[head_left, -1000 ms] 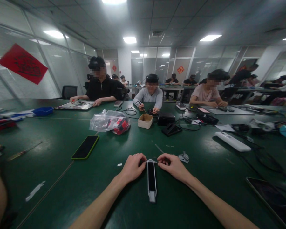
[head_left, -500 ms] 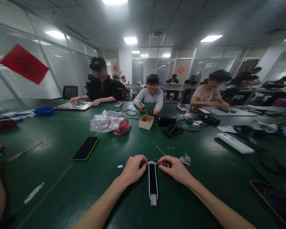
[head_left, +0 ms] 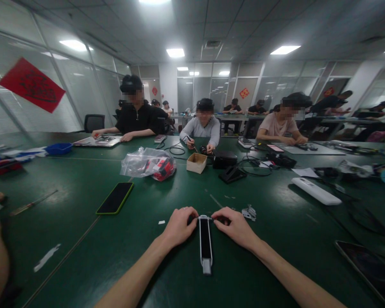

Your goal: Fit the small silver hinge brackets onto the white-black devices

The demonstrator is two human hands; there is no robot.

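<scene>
In front of me on the green table lies a long, narrow device (head_left: 205, 241) with a white frame, a black middle and a light grey block at its near end. I cannot make out its exact kind. My left hand (head_left: 182, 224) is closed in a pinch at the left side of its far end. From the right, my right hand (head_left: 232, 224) pinches a thin piece sticking out of the same end. The fingertips partly hide what they grip. Crumpled silvery-grey scraps (head_left: 249, 212) lie just beyond my right hand, and a small white chip (head_left: 161, 222) left of my left hand.
A green-edged phone (head_left: 115, 198), a screwdriver (head_left: 34, 203) and a clear bag with red items (head_left: 150, 164) lie to the left. Ahead stands a small cardboard box (head_left: 196, 163). A white case (head_left: 316, 191) and a dark tablet-like slab (head_left: 368, 269) are at right. Several people work across the table.
Almost nothing differs. Both hands keep their pinch at the device's far end, and the whole view has shifted very slightly.
</scene>
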